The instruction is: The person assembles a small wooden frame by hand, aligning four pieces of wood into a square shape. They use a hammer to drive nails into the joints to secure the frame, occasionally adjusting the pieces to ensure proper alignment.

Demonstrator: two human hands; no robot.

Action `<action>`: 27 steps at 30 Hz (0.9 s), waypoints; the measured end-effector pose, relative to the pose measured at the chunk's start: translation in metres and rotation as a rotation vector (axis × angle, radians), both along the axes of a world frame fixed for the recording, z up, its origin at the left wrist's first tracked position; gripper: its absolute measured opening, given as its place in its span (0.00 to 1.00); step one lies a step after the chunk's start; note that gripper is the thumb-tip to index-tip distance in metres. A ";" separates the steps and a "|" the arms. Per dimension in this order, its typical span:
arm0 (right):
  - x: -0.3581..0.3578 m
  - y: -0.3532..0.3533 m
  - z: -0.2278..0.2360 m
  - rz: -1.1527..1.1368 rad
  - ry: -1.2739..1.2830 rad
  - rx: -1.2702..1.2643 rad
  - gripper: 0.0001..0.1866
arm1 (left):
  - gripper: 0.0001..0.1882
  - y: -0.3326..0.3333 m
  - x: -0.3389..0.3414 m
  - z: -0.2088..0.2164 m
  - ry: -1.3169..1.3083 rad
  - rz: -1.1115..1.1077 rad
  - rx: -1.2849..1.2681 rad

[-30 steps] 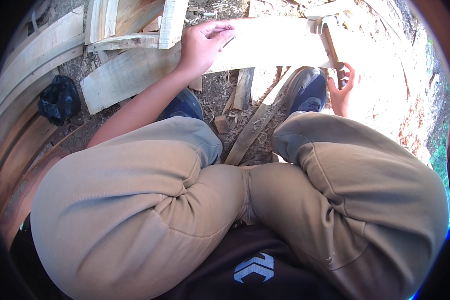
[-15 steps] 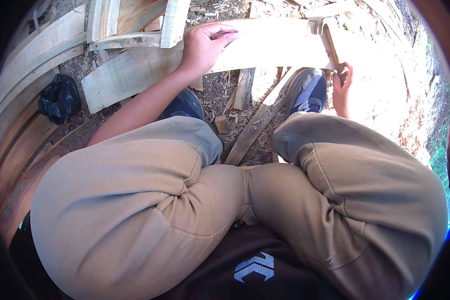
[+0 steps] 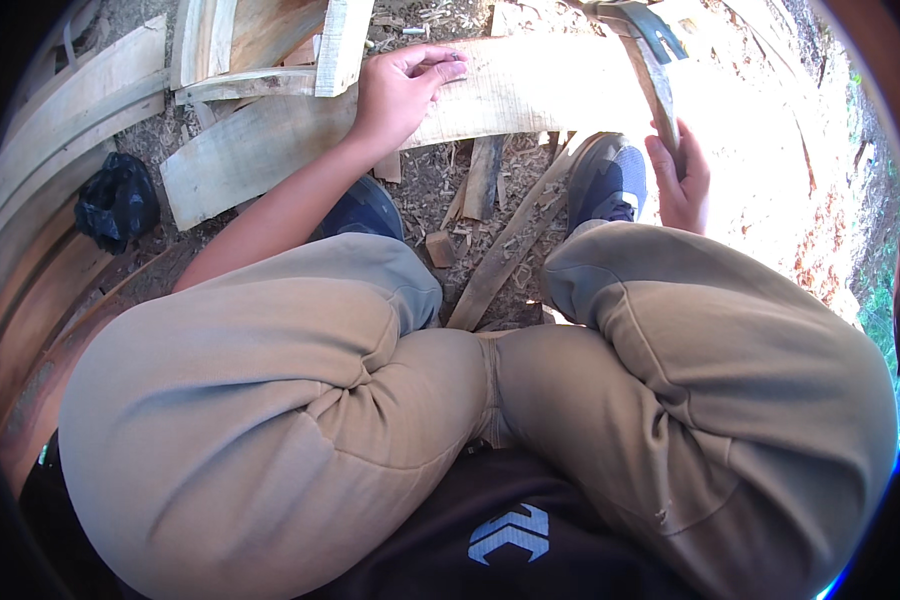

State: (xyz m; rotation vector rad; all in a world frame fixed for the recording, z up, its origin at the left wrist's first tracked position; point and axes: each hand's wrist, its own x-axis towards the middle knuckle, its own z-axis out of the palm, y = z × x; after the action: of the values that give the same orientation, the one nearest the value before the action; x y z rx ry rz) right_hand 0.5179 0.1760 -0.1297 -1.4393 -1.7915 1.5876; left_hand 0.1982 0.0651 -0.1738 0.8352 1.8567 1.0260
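Observation:
A long, pale, slightly curved wooden board (image 3: pixel 530 85) lies across in front of my feet. Above its far edge, my left hand (image 3: pixel 395 95) has thumb and forefinger pinched together. At those fingertips shows a tiny dark bit, too small to name. My right hand (image 3: pixel 683 185) is wrapped round the lower end of the wooden handle of a claw hammer (image 3: pixel 655 85), beyond my right shoe. The hammer's dark metal head is up past the far right part of the board, apart from my left hand. Strong sunlight washes out the board's right end.
Stacked curved planks (image 3: pixel 90 95) line the left side, with a black plastic bag (image 3: pixel 118 200) against them. A wooden frame (image 3: pixel 260 85) stands at the board's far left. Between my shoes (image 3: pixel 610 180) are wood strips (image 3: pixel 515 250), a small block (image 3: pixel 440 248) and shavings.
The hammer's head has swung away from the board, up and to the right, and my right hand has risen with it. My left hand stays pinched at nearly the same spot.

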 end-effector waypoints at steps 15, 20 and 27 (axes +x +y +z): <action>-0.003 -0.012 -0.009 -0.127 -0.014 -0.089 0.26 | 0.08 -0.005 -0.006 -0.006 0.112 -0.129 0.045; -0.002 -0.009 -0.008 -0.105 -0.013 -0.094 0.27 | 0.08 -0.004 -0.003 0.000 0.063 -0.087 0.031; 0.006 -0.015 -0.025 -0.124 0.065 -0.061 0.26 | 0.08 -0.003 -0.003 -0.003 0.066 -0.103 0.056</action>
State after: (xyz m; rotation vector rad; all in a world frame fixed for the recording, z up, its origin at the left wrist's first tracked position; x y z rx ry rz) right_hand 0.5235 0.1611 -0.1547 -1.4782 -1.5986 1.6193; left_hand 0.1952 0.0624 -0.1766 0.9983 1.8271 1.0008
